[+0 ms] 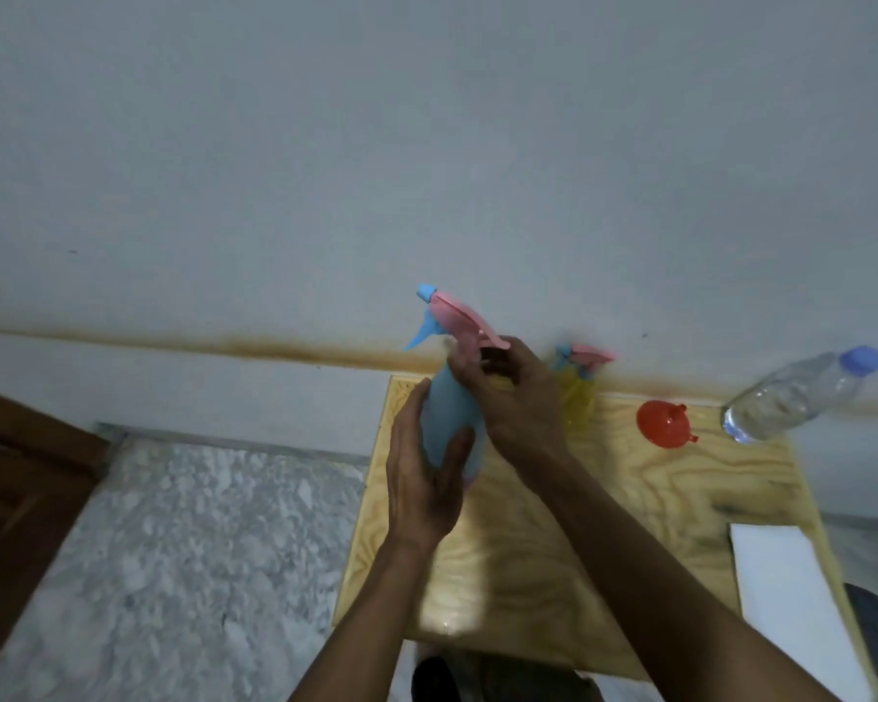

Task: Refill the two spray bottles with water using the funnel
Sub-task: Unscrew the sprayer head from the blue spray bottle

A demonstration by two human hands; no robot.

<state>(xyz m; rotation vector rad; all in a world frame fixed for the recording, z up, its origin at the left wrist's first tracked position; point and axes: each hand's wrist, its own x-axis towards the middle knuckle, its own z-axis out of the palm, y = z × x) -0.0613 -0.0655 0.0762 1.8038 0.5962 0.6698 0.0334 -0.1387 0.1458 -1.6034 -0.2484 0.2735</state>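
Nearest the camera, a white sheet [791,600] at the right edge of a plywood table [604,549]. Above the board's left part, lifted clear of it and tilted, a blue spray bottle [449,412]: left hand [422,478] wrapped round the body, thumb across the front; right hand [508,397] curled over the neck just under the pink trigger head [457,321], apparently set to unscrew it, head not yet off. Farther back, close behind the right hand, a yellow spray bottle [579,392], upright, pink head on. To its right, well apart, a red funnel [662,423] lying on the board, untouched. Beyond that, a clear water bottle [797,397], blue cap on, leaning at the far right corner. At the back, a pale wall [427,144] with a rust-coloured stain along its base. Risks, as judged: slipping of the smooth body under a hard twist; a right elbow swing into the yellow bottle, toppling it; spillage of any leftover liquid from the tilted bottle once opened.
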